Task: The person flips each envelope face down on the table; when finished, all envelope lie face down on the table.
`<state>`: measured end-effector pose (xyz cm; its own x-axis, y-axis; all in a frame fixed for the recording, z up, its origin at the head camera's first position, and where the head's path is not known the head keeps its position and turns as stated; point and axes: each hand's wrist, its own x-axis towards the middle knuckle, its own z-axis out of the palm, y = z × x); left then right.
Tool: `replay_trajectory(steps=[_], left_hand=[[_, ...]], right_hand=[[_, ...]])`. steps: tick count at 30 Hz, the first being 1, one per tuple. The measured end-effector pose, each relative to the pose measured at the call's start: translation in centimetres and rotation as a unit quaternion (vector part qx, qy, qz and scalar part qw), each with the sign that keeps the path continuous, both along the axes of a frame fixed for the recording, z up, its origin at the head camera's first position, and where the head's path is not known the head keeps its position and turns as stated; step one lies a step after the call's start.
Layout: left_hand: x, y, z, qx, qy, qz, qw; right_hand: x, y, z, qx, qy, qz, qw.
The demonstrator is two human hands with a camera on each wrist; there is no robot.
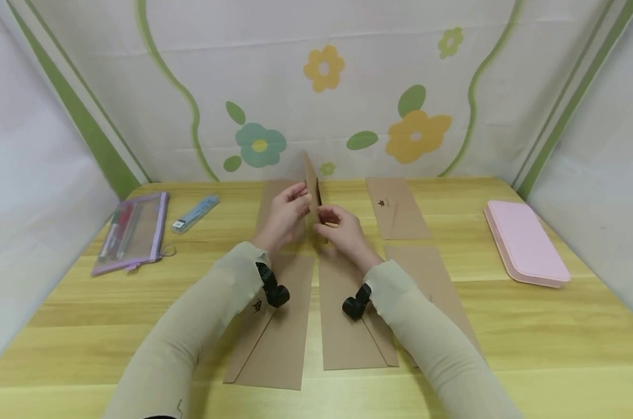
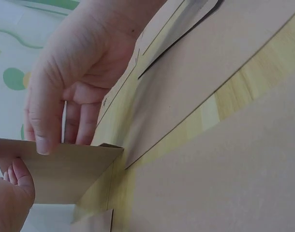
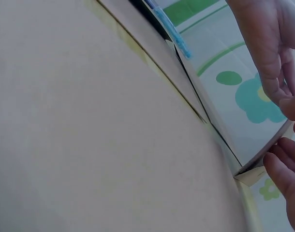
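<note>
So the envelope [image 1: 311,174] is upright mid-frame, almost edge-on, running steeply up-frame from the grip; long axis is hard to call. Right hand [image 1: 345,233] pinches it near its lower end, left hand [image 1: 285,212] touches its left face, equally near, can't tell if pinching.

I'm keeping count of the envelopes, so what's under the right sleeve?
A brown envelope lies under the right sleeve in the head view, its far end and much of its right edge showing. The sleeve covers its middle, so anything there is hidden.
</note>
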<state>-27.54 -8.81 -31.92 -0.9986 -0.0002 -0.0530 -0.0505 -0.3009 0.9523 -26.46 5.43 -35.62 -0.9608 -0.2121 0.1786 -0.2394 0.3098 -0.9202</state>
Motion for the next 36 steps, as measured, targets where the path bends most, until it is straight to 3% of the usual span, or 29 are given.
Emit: replay_trajectory(steps=[6, 15, 26, 31, 36], left_hand=[[0.1, 0.5, -0.2, 0.032, -0.003, -0.005, 0.9995], [0.5, 1.2, -0.9, 0.044, 0.044, -0.028, 0.9977], [0.2, 2.0, -2.5, 0.015, 0.056, -0.053, 0.9969], [0.2, 2.6, -2.9, -0.002, 0.068, -0.042, 0.9968], [0.0, 3.2, -2.7, -0.024, 0.067, -0.02, 0.9972]], right_hand=[[0.0, 0.0, 0.1, -0.014, 0.031, -0.015, 0.9993], [0.2, 0.1, -0.1, -0.044, 0.039, -0.035, 0.9976], [0.3, 0.4, -0.6, -0.075, 0.065, -0.081, 0.9918], [0.5, 0.4, -0.6, -0.099, 0.074, -0.121, 0.985], [1.7, 0.1, 0.7, -0.137, 0.081, -0.147, 0.9762]])
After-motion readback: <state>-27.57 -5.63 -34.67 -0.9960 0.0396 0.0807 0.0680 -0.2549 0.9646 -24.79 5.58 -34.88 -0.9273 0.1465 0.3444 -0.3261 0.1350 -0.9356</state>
